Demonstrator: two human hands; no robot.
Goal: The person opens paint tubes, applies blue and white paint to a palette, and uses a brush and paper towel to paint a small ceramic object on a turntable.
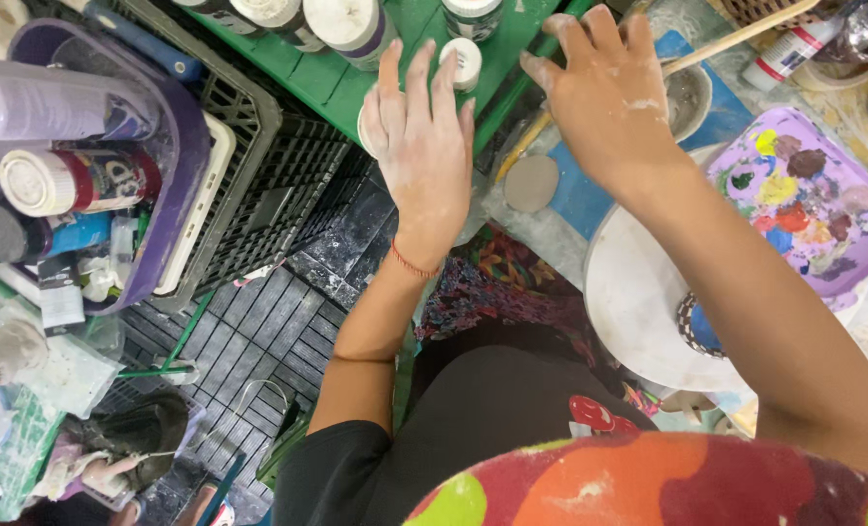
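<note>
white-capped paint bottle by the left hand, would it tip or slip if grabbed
The white-capped paint bottle stands upright on the green shelf and looks small, so probably light and easy to tip. The left hand looks dusted with white residue, so grip may be a bit slippery.

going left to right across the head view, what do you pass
purple bin of paint bottles → black plastic crate → left hand → grey clay disc → right hand → purple paint palette

A dark slatted floor [258, 331], dusted white, lies below. A green shelf [356, 78] stands ahead, a black crate [278, 185] beside it. Paint-splashed table [843, 107] at right. Light is even.
</note>
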